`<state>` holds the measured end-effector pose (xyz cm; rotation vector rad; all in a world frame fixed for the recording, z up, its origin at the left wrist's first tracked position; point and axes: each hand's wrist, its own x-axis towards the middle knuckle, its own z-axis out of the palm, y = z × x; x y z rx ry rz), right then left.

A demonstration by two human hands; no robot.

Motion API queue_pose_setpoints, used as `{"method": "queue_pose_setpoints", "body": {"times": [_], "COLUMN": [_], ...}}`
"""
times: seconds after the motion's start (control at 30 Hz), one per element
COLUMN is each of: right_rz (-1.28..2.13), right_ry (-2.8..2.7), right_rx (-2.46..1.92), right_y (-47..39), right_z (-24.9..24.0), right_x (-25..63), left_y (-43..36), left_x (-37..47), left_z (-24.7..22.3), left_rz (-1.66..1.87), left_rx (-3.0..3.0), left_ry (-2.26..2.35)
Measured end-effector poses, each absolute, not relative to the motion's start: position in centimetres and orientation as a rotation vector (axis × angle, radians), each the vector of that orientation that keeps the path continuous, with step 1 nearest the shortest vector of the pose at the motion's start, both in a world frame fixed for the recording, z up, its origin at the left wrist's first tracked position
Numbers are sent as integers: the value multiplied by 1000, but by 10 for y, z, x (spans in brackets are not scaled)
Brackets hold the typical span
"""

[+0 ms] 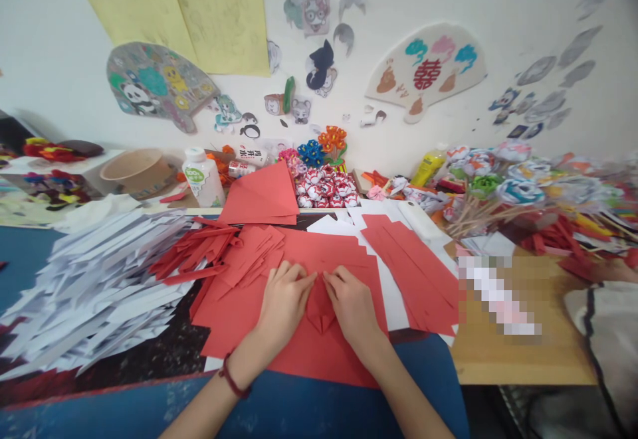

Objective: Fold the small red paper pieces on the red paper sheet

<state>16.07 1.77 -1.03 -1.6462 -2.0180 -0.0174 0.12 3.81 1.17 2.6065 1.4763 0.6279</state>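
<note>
A small piece of folded red paper (pixel 320 305) is held between both hands, with creases meeting at its lower end. My left hand (pixel 286 296), with a dark red band on its wrist, pinches the paper's upper left edge. On the other side, the fingertips of my right hand (pixel 350 303) pinch its upper right edge. Beneath the hands lie large red paper sheets (pixel 319 359). Just left of my left hand are small cut red pieces (pixel 256 256) and a heap of folded red strips (pixel 199 253).
A big pile of folded white paper strips (pixel 109 279) covers the table's left. Red strips (pixel 409 269) lie on white sheets to the right. A white bottle (pixel 203 176) and paper flowers (pixel 523 183) stand along the wall. A person's sleeve (pixel 605 333) shows at far right.
</note>
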Motion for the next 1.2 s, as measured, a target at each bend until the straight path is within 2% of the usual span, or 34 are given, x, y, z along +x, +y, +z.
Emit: {"method": "queue_pose_setpoints", "body": {"times": [0.57, 0.97, 1.2], "right_rz": [258, 374, 139], "right_ry": [-2054, -2079, -2233], "right_rx": [-1516, -1456, -1371], "right_y": [14, 17, 18], "right_z": [-4, -3, -10], "right_x": [171, 176, 179], "left_y": [35, 34, 35], "left_x": [-1, -2, -3], "left_z": [6, 3, 6], "left_rz": [481, 451, 434], "left_rx": [2982, 3034, 3021], "left_ry": [1440, 1437, 1448]}}
